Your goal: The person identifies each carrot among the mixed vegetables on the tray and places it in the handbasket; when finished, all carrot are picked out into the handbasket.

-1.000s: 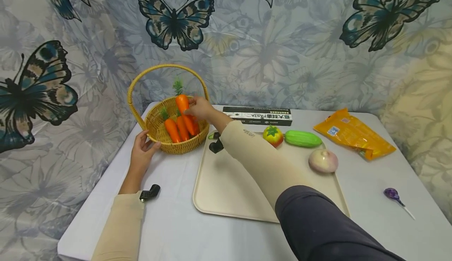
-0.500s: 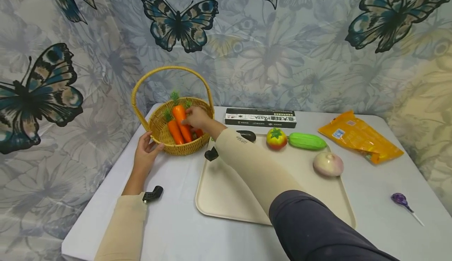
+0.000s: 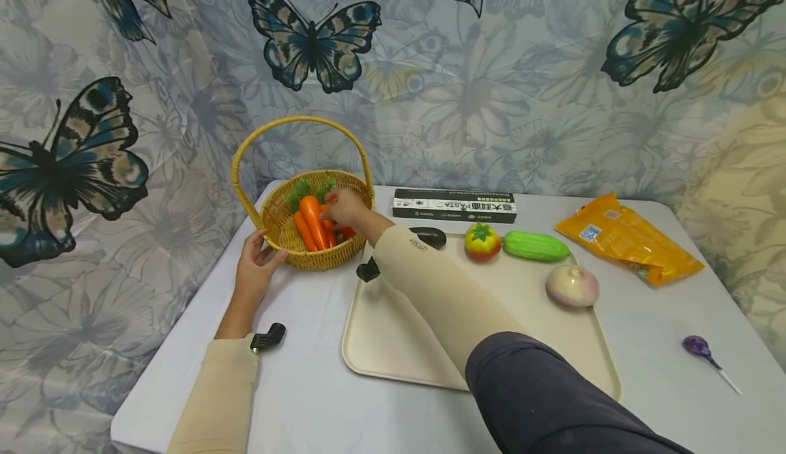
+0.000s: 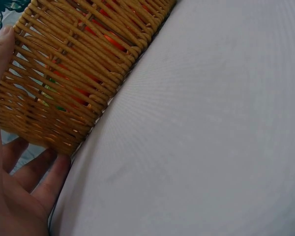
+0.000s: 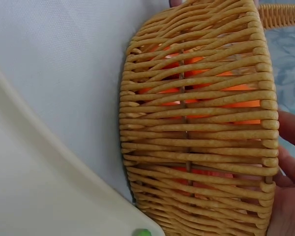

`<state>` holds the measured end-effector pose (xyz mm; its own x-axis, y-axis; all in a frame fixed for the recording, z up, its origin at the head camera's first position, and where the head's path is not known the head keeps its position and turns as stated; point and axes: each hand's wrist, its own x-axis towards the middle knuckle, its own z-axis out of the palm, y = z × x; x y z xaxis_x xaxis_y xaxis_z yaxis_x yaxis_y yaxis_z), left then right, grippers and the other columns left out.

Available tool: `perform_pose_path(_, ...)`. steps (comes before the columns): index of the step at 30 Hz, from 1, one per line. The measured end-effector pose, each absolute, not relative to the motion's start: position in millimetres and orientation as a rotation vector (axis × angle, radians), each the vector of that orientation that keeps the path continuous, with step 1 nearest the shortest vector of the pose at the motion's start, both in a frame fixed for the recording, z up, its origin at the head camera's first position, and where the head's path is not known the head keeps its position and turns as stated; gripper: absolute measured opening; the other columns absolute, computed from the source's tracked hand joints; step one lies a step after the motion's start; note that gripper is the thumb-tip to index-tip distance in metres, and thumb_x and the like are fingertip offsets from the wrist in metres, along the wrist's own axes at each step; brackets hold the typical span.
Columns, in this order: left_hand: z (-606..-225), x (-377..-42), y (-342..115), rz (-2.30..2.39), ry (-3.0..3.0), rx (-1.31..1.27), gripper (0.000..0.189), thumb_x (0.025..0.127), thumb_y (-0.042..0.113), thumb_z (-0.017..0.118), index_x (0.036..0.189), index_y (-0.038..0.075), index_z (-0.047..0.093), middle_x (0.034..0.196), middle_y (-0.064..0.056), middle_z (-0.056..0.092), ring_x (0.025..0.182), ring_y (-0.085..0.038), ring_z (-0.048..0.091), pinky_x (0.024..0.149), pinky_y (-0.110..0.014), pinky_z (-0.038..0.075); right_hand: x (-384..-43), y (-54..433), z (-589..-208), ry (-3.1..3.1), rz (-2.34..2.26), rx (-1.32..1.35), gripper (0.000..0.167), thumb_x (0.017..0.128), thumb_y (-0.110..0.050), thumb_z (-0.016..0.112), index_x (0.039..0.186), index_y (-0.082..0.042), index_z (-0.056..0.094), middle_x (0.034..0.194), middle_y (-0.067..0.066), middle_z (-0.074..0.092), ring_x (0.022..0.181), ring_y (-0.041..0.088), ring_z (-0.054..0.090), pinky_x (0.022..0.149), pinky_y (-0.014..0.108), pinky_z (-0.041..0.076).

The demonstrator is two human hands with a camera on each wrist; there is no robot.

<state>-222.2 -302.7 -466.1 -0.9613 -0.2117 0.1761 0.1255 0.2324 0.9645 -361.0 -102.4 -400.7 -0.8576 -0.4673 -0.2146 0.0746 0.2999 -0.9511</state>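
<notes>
In the head view a yellow wicker basket (image 3: 325, 257) with a tall handle stands at the table's left. Several orange carrots (image 3: 314, 220) with green tops lie in it, leaning together. My left hand (image 3: 253, 266) holds the basket's near left side, thumb in front and fingers farther round; the left wrist view shows these fingers (image 4: 54, 179) against the woven wall. My right hand (image 3: 346, 209) is over the basket's right part, its fingertips beside the carrots with none visibly gripped. In the right wrist view, the wall (image 5: 201, 128) partly hides the right fingers.
A beige tray (image 3: 393, 345) beside the basket bears a dark eggplant (image 3: 430, 237), a red-yellow tomato (image 3: 482, 242), a green cucumber (image 3: 535, 246) and an onion (image 3: 572, 286). Behind stands a pasta box (image 3: 454, 205). An orange bag (image 3: 629, 239) and a purple lollipop (image 3: 700, 349) lie right.
My right hand has lowered a carrot onto the others in the basket, and its fingers have come away from it. The left hand stays at the basket's side. The view has shifted slightly.
</notes>
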Motion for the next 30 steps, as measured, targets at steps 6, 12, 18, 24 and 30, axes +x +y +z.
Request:
perform_pose_path(6,-466.2,-223.0,-302.6,-1.8,-2.224,0.054,0.072,0.09,0.01,0.071,0.148,0.0,0.029,0.158,-0.016,0.023,0.134,-0.04,0.036,0.098,-0.023,0.045,-359.4,-93.4,-400.7,2.067,-1.65,-0.408,0.048,0.091,0.002,0.066,0.136,0.0,0.05,0.109,0.016,0.056,0.103,0.039,0.06,0.085,0.047,0.055)
perform_pose_path(12,-464.0,-229.8,-300.2,-1.809,-2.234,0.037,0.072,0.09,0.01,0.071,0.148,0.002,0.029,0.157,-0.015,0.023,0.134,-0.04,0.036,0.093,-0.017,0.047,-354.7,-76.3,-400.0,2.053,-1.742,-0.51,0.043,0.09,0.003,0.066,0.131,-0.001,0.054,0.098,0.012,0.054,0.103,0.043,0.056,0.088,0.051,0.052)
perform_pose_path(18,-476.9,-243.0,-309.5,-1.665,-2.321,0.055,0.079,0.087,0.03,0.075,0.15,0.013,0.032,0.157,-0.009,0.027,0.134,-0.033,0.04,0.105,-0.037,0.042,-344.5,-51.7,-390.9,2.139,-1.698,-0.613,0.043,0.092,-0.006,0.068,0.132,-0.005,0.054,0.108,0.011,0.058,0.099,0.032,0.062,0.085,0.043,0.055)
perform_pose_path(24,-455.4,-235.0,-318.2,-1.334,-2.493,0.14,0.078,0.084,0.047,0.074,0.148,0.019,0.038,0.149,-0.013,0.042,0.126,-0.033,0.05,0.105,-0.049,0.039,-326.3,-9.4,-381.4,2.105,-1.751,-0.657,0.044,0.092,-0.005,0.067,0.133,-0.004,0.052,0.11,0.014,0.055,0.099,0.033,0.06,0.082,0.04,0.057)
perform_pose_path(30,-424.8,-222.8,-317.8,-0.953,-2.458,0.167,0.063,0.086,0.047,0.071,0.134,0.009,0.057,0.128,-0.019,0.06,0.113,-0.04,0.058,0.094,-0.054,0.047,-307.8,38.1,-383.2,2.142,-1.793,-0.612,0.045,0.091,-0.002,0.068,0.133,-0.002,0.052,0.113,0.021,0.055,0.098,0.03,0.06,0.082,0.036,0.057)
